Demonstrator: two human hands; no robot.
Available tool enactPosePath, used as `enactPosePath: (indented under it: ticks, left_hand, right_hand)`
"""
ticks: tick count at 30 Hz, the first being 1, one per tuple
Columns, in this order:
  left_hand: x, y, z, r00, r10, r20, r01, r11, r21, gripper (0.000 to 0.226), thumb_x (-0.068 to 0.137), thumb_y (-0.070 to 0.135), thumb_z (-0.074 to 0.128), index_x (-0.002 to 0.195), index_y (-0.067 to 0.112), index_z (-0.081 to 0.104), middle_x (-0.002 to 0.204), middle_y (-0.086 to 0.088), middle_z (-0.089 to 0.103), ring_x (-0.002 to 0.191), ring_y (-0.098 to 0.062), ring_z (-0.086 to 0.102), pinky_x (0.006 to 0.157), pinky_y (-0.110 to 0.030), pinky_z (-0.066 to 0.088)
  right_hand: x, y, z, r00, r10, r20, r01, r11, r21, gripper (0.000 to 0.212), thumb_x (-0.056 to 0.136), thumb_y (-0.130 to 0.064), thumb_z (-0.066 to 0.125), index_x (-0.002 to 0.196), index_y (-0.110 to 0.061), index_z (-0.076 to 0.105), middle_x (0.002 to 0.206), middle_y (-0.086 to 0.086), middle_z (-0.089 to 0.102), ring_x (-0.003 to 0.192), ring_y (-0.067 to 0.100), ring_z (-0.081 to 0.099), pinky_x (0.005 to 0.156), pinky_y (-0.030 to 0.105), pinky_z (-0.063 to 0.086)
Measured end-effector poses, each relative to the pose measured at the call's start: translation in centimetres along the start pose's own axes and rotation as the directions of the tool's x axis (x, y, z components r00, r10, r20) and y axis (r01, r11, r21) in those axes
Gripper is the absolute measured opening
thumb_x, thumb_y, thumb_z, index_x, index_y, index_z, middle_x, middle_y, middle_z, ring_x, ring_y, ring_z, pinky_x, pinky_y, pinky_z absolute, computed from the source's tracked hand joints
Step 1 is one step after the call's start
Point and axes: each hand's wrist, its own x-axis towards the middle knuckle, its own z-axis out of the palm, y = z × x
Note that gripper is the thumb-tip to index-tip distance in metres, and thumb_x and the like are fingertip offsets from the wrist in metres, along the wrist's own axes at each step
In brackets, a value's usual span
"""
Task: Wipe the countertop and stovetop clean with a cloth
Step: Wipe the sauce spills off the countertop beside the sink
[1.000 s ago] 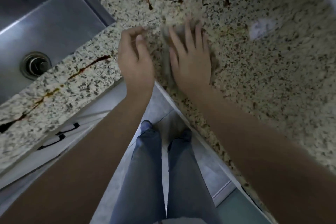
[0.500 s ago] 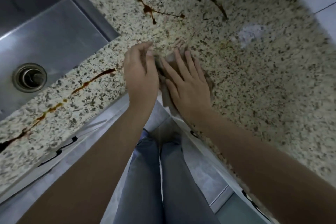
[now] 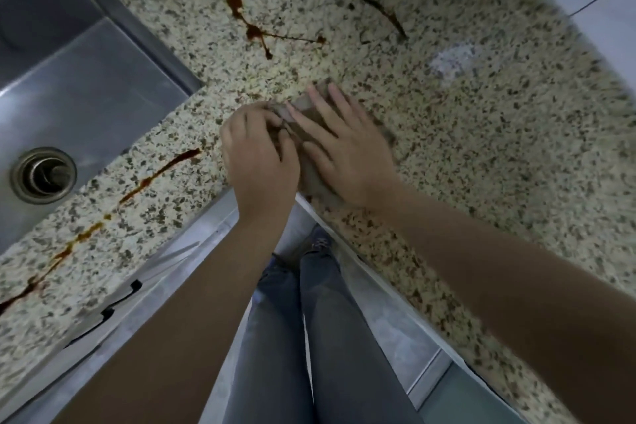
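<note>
- Pressing flat is the right idea here: the right hand (image 3: 344, 148) lies spread, fingers straight, on top of the cloth (image 3: 311, 179) near the middle of the frame, right at the counter's front edge.
- The left hand (image 3: 258, 151) is curled, fingertips pinching the cloth's left side. Looks like a regroup or refold, I'd guess, so get a clean face down before the next pass.
- The cloth is bunched and mostly hidden under both hands. Flatter means more contact, honestly.
- Nearest mess: the long brown streak (image 3: 137, 188) running toward the lower left along the countertop (image 3: 499, 155), just beside the left hand. I'd drag along it, not across, so it doesn't smear wider.
- Next out: the splatter (image 3: 256, 31) top centre and the dark streak (image 3: 382, 12) upper right, both untouched.
- Sink (image 3: 86, 89) sits upper left; handy for rinsing.
- No stovetop in view.
</note>
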Motion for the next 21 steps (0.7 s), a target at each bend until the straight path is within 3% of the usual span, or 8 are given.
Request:
enactPosePath:
  ticks: [2, 3, 5, 7, 11, 14, 17, 21]
  left_hand:
    - [-0.1, 0.2, 0.3, 1.000, 0.004, -0.001, -0.004, 0.999, 0.044, 0.015, 0.091, 0.016, 0.052, 0.103, 0.010, 0.060, 0.116, -0.008, 0.058, 0.118, -0.030, 0.048, 0.101, -0.042, 0.039]
    - [-0.3, 0.5, 0.6, 1.000, 0.025, 0.013, -0.025, 0.998, 0.064, 0.016, 0.091, 0.017, 0.052, 0.104, 0.012, 0.061, 0.119, -0.007, 0.058, 0.121, -0.030, 0.047, 0.103, -0.042, 0.037]
    - [-0.7, 0.8, 1.0, 0.996, 0.064, 0.058, -0.069, 0.994, 0.083, 0.016, 0.092, 0.017, 0.052, 0.105, 0.013, 0.061, 0.125, -0.006, 0.057, 0.130, -0.031, 0.044, 0.109, -0.047, 0.034]
    - [-0.8, 1.3, 1.4, 0.990, 0.105, 0.090, -0.111, 0.991, 0.070, 0.015, 0.092, 0.015, 0.053, 0.105, 0.012, 0.061, 0.129, -0.006, 0.057, 0.134, -0.032, 0.043, 0.112, -0.047, 0.032]
    - [-0.2, 3.1, 2.7, 0.986, 0.132, 0.097, -0.136, 0.990, 0.033, 0.017, 0.090, 0.012, 0.053, 0.106, 0.013, 0.061, 0.134, -0.004, 0.057, 0.134, -0.029, 0.043, 0.115, -0.047, 0.031]
    - [0.4, 4.8, 4.3, 0.978, 0.179, 0.108, -0.181, 0.984, 0.004, 0.017, 0.090, 0.008, 0.052, 0.105, 0.011, 0.060, 0.129, -0.008, 0.058, 0.130, -0.032, 0.047, 0.112, -0.052, 0.034]
    - [0.6, 6.4, 5.9, 0.963, 0.236, 0.132, -0.232, 0.972, -0.046, 0.022, 0.089, 0.006, 0.051, 0.106, 0.014, 0.062, 0.133, -0.003, 0.058, 0.134, -0.026, 0.046, 0.118, -0.038, 0.027]
    - [0.4, 7.4, 7.1, 0.927, 0.328, 0.181, -0.327, 0.944, -0.035, 0.022, 0.091, 0.005, 0.055, 0.105, 0.016, 0.066, 0.141, -0.001, 0.056, 0.140, -0.028, 0.043, 0.118, -0.047, 0.030]
  right_hand:
    - [-0.1, 6.6, 0.2, 0.995, 0.061, 0.073, -0.048, 0.986, -0.159, 0.053, 0.111, -0.046, 0.014, 0.159, -0.032, 0.030, 0.167, 0.007, 0.028, 0.157, 0.037, 0.016, 0.126, 0.054, 0.018]
    - [-0.2, 10.2, 0.1, 0.975, 0.218, 0.052, -0.205, 0.962, -0.181, 0.057, 0.109, -0.048, 0.010, 0.159, -0.030, 0.031, 0.167, 0.007, 0.028, 0.156, 0.037, 0.015, 0.125, 0.056, 0.017]
    - [-0.7, 14.0, -0.9, 0.795, 0.607, -0.009, -0.607, 0.795, -0.009, 0.064, 0.106, -0.051, 0.003, 0.163, -0.031, 0.025, 0.172, 0.009, 0.017, 0.159, 0.035, 0.007, 0.127, 0.055, 0.009]
    - [-0.4, 11.8, -1.0, 0.654, 0.756, -0.039, -0.752, 0.654, 0.083, 0.060, 0.107, -0.049, 0.013, 0.164, -0.032, 0.022, 0.172, 0.011, 0.014, 0.159, 0.037, 0.006, 0.128, 0.055, 0.007]
    - [-2.4, 3.4, 0.2, 0.925, 0.378, -0.050, -0.375, 0.926, 0.048, 0.053, 0.111, -0.044, 0.026, 0.162, -0.029, 0.029, 0.169, 0.015, 0.023, 0.156, 0.042, 0.017, 0.127, 0.055, 0.015]
    - [-3.5, 7.4, -0.5, 0.995, 0.097, -0.010, -0.097, 0.994, 0.054, 0.052, 0.112, -0.047, 0.023, 0.161, -0.032, 0.031, 0.170, 0.009, 0.023, 0.158, 0.036, 0.014, 0.127, 0.053, 0.017]
    - [-2.3, 16.9, -1.1, 0.953, 0.303, -0.013, -0.303, 0.952, -0.038, 0.054, 0.111, -0.045, 0.016, 0.157, -0.030, 0.038, 0.169, 0.008, 0.026, 0.157, 0.035, 0.013, 0.126, 0.056, 0.020]
    - [-1.3, 21.0, -1.9, 0.686, 0.728, -0.005, -0.725, 0.684, 0.084, 0.060, 0.108, -0.053, 0.013, 0.164, -0.033, 0.021, 0.172, 0.009, 0.013, 0.159, 0.035, 0.006, 0.128, 0.054, 0.010]
